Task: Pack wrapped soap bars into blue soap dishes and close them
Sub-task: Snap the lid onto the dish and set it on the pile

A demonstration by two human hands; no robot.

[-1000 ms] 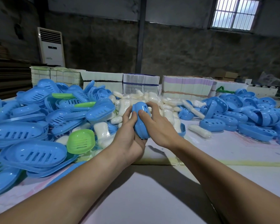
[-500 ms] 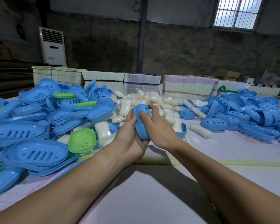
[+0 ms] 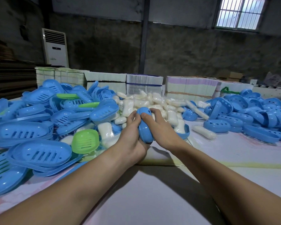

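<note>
While both hands, left hand (image 3: 133,135) and right hand (image 3: 161,129), grip closed blue soap dish (image 3: 145,125), pale tabletop (image 3: 152,200) carries dish heaps; grey wall (image 3: 185,51), barred window (image 3: 239,13), standing air conditioner (image 3: 55,47) behind.

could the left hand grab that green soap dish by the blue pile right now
Probably not yet. The green soap dish lies uncovered atop the pile, just left of the left hand, so the path looks free, but that hand and the right hand both grip the blue soap dish.
</note>
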